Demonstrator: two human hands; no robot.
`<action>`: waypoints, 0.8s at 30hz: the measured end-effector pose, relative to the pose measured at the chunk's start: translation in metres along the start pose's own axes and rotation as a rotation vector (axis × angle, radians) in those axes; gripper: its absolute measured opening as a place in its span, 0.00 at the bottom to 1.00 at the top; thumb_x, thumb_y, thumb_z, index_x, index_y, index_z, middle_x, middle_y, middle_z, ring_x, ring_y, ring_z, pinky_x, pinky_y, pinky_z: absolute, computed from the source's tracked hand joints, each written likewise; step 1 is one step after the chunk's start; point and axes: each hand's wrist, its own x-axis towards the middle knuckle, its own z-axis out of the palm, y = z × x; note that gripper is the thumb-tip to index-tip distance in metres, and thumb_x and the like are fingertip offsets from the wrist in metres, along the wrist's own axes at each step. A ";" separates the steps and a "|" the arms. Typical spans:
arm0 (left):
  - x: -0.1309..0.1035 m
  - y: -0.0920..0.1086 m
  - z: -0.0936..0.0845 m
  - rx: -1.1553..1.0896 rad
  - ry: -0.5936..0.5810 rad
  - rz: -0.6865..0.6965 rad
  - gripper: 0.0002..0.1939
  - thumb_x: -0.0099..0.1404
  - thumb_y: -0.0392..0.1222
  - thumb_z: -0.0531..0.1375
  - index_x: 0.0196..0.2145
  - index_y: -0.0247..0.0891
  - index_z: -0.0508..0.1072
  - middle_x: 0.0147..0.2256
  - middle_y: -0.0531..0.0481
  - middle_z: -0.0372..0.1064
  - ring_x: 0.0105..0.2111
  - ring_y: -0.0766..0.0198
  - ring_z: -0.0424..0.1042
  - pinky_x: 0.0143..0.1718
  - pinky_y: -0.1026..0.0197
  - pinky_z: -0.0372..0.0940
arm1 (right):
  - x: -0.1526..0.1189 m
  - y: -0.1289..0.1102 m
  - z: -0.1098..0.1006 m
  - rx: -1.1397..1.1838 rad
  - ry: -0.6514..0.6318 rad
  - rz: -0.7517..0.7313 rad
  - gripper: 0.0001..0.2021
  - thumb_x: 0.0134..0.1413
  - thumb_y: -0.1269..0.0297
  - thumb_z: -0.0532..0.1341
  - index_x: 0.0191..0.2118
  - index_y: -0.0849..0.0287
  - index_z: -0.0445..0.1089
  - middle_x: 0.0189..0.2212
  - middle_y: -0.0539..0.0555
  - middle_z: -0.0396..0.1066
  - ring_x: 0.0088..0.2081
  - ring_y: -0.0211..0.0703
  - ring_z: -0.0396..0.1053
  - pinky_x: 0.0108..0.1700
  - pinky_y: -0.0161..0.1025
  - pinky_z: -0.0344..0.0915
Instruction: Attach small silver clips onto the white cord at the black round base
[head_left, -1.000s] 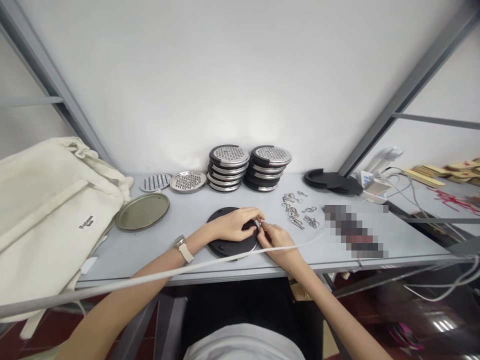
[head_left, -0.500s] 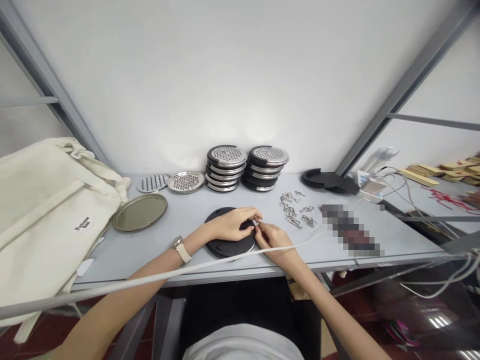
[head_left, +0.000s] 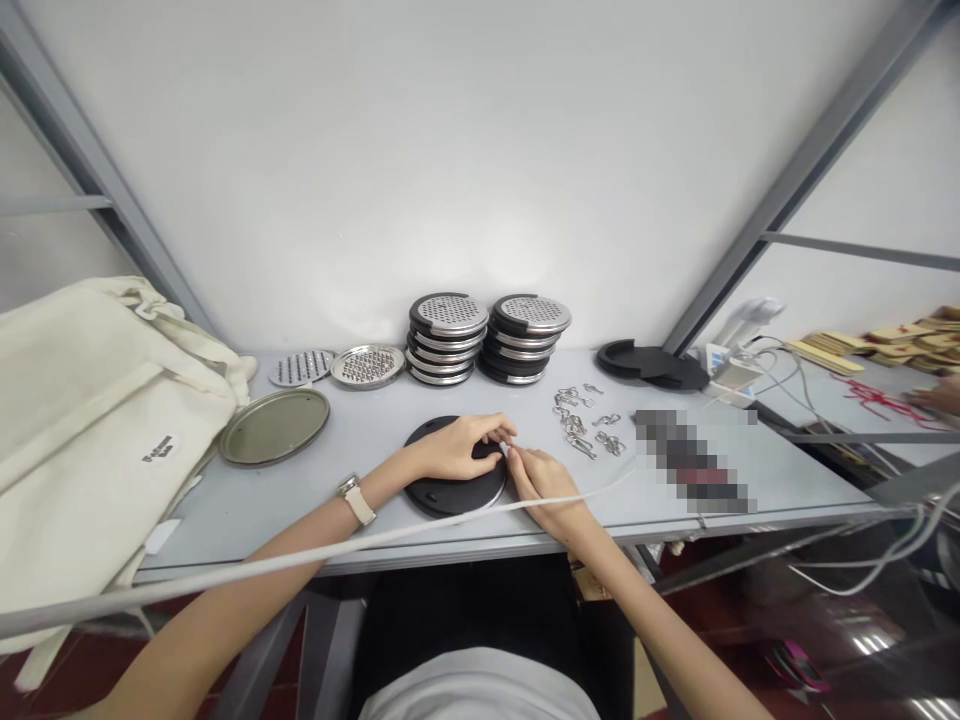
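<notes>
A round black disc (head_left: 450,495) with a silvery rim lies near the table's front edge. My left hand (head_left: 463,446) rests over it, thumb and fingers pinched at its right side. My right hand (head_left: 546,485) meets it there, fingertips closed around a small metal piece (head_left: 504,449) that is mostly hidden. To the right lie several small metal clips (head_left: 574,420). Behind stand two stacks of round graters with black holders, a left stack (head_left: 448,335) and a right stack (head_left: 527,335).
Left are an olive round lid (head_left: 276,427), two loose grater plates (head_left: 367,366) and a cream bag (head_left: 97,430). Right are black holders (head_left: 645,362) and a pixelated object (head_left: 694,460). A white cable (head_left: 300,553) crosses before my forearms. Another person's hand shows at far right.
The view has shifted slightly, so the table's things appear a little further left. Both hands stay together at the disc's right side, with only slight finger movement.
</notes>
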 end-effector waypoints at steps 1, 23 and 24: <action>0.000 0.000 0.000 0.001 -0.002 -0.001 0.19 0.58 0.28 0.56 0.48 0.36 0.65 0.42 0.46 0.69 0.40 0.64 0.70 0.45 0.60 0.66 | 0.000 0.000 0.000 0.013 -0.007 0.004 0.16 0.65 0.65 0.42 0.34 0.61 0.65 0.25 0.55 0.68 0.28 0.41 0.66 0.32 0.35 0.58; 0.000 0.002 0.000 0.002 -0.003 -0.024 0.19 0.58 0.29 0.56 0.48 0.36 0.64 0.42 0.46 0.68 0.41 0.64 0.69 0.45 0.60 0.66 | 0.000 -0.001 0.002 -0.023 -0.041 0.052 0.12 0.61 0.65 0.48 0.34 0.62 0.67 0.25 0.55 0.68 0.29 0.42 0.66 0.33 0.35 0.57; 0.000 0.003 0.000 0.001 -0.002 -0.024 0.19 0.58 0.29 0.56 0.48 0.36 0.64 0.42 0.46 0.68 0.41 0.64 0.69 0.45 0.59 0.66 | 0.000 -0.001 0.002 -0.023 -0.040 0.052 0.12 0.61 0.65 0.48 0.34 0.62 0.67 0.25 0.55 0.69 0.29 0.42 0.66 0.33 0.35 0.57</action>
